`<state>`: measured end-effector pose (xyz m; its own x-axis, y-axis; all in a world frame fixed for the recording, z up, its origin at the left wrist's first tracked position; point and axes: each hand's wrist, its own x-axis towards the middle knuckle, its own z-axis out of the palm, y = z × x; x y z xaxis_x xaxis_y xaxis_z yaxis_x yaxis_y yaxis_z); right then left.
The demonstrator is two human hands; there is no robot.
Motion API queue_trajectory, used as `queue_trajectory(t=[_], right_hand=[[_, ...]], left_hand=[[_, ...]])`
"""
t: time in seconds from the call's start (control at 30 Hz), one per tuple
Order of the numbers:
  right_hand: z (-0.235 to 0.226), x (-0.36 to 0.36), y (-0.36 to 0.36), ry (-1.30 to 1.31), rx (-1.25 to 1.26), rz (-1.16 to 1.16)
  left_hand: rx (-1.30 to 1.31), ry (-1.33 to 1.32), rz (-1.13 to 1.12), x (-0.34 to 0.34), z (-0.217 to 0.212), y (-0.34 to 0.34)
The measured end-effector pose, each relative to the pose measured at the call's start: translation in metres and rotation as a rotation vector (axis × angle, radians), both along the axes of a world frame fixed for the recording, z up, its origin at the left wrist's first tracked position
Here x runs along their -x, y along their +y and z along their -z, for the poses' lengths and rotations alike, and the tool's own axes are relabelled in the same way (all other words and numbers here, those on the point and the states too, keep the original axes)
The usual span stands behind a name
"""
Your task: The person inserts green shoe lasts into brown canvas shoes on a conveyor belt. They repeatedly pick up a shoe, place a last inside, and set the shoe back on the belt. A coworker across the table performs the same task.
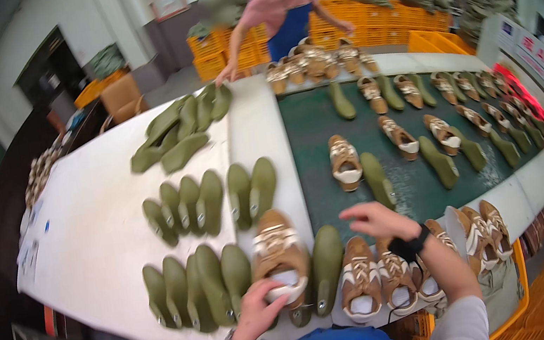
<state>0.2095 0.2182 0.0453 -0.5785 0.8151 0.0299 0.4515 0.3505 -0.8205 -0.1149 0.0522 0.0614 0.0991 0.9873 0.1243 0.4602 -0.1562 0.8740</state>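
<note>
My left hand (pixel 260 308) grips a brown sneaker (pixel 275 241) with white stripes by its heel, toe pointing away from me. The sneaker is above the near row of green shoe lasts (pixel 211 283) and partly covers one of them. To its right a single green last (pixel 328 264) lies beside a row of brown sneakers (pixel 360 277) along the near edge. My right hand (pixel 381 220) is over the near edge of the green conveyor belt (pixel 328 207), fingers stretched out to the left with nothing in them.
More lasts lie in groups on the white table (pixel 96 226). Sneakers and lasts alternate along the belt. Across the table a person (pixel 289 7) in a blue apron reaches toward the far lasts (pixel 208 105). An orange crate (pixel 520 298) stands at my right, and orange crates (pixel 369 19) line the wall.
</note>
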Motion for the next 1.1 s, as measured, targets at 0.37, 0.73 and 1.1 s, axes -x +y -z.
queue_trajectory(t=[0.37,0.73,1.1], right_hand=[[-0.011,0.095,-0.179,0.012,0.067,0.048],[0.018,0.095,-0.2,0.101,-0.118,0.184],[0.037,0.09,-0.212,0.056,-0.001,0.067]], left_hand=[[-0.171,0.087,0.375,-0.023,0.012,-0.013],[-0.268,0.315,0.429,-0.002,0.029,-0.019],[-0.238,0.449,0.459,-0.013,0.047,-0.021]])
